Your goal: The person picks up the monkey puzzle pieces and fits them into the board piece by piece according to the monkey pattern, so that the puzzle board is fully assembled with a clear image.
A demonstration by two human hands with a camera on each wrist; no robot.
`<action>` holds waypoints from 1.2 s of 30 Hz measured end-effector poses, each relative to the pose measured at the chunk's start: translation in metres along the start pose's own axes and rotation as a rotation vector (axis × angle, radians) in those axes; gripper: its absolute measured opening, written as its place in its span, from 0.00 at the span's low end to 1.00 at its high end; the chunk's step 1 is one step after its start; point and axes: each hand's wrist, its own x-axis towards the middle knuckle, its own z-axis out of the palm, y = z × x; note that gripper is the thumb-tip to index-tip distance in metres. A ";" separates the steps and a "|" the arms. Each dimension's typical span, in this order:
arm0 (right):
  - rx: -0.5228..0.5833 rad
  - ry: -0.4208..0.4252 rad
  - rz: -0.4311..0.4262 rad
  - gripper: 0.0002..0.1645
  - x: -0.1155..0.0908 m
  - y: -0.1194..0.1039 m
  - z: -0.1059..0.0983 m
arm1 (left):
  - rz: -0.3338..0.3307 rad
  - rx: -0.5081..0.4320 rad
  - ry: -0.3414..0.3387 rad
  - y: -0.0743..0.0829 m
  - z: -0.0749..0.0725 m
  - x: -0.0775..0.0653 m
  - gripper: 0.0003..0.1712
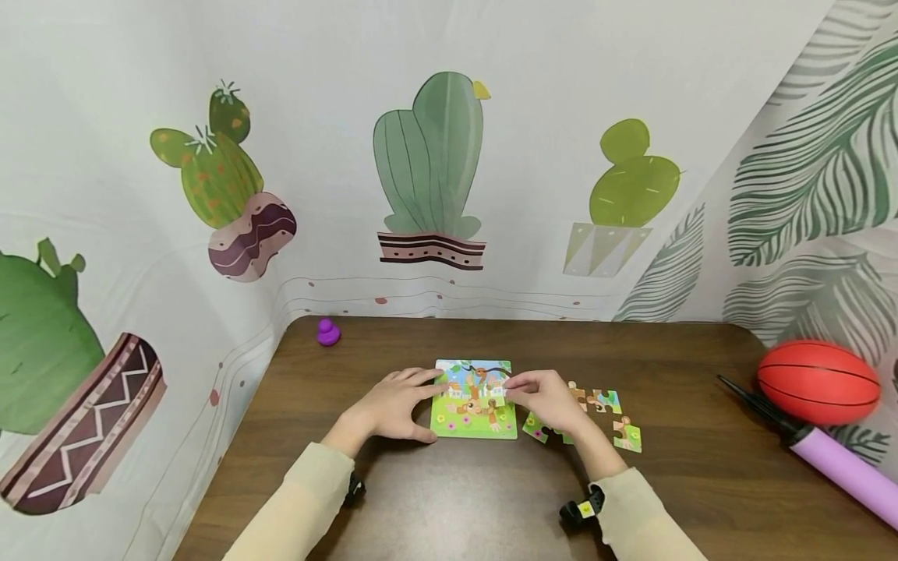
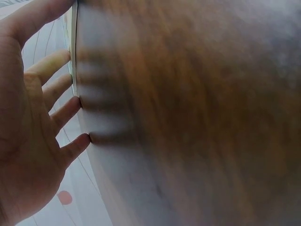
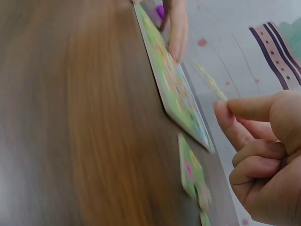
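Note:
A square picture puzzle board (image 1: 473, 425) with a cartoon monkey scene lies on the dark wooden table. My left hand (image 1: 396, 405) rests against its left side, fingers spread and fairly straight, fingertips at the edge. Over the board's right side, my right hand (image 1: 550, 401) pinches a thin puzzle piece (image 3: 211, 84) between thumb and index finger. In the right wrist view that piece is held up edge-on above the board, so its picture is hidden; the other fingers are curled in. Loose puzzle pieces (image 1: 629, 436) lie right of the board, some partly covered by the right hand.
A purple toy duck (image 1: 327, 333) stands at the table's back left corner. At the right are a red ball (image 1: 818, 382) and a lilac tube with a black nozzle (image 1: 842, 467). A cactus-printed cloth (image 1: 316, 156) hangs behind the table (image 1: 456, 499).

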 end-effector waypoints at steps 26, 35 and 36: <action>0.089 0.041 0.143 0.09 0.023 -0.024 0.071 | -0.007 -0.012 0.001 0.000 0.000 0.002 0.54; 0.041 0.057 0.195 0.10 0.025 -0.031 0.075 | -0.007 -0.018 0.002 0.001 0.000 0.001 0.54; 0.036 0.053 0.189 0.10 0.024 -0.031 0.074 | -0.008 -0.017 -0.002 0.001 0.000 0.001 0.54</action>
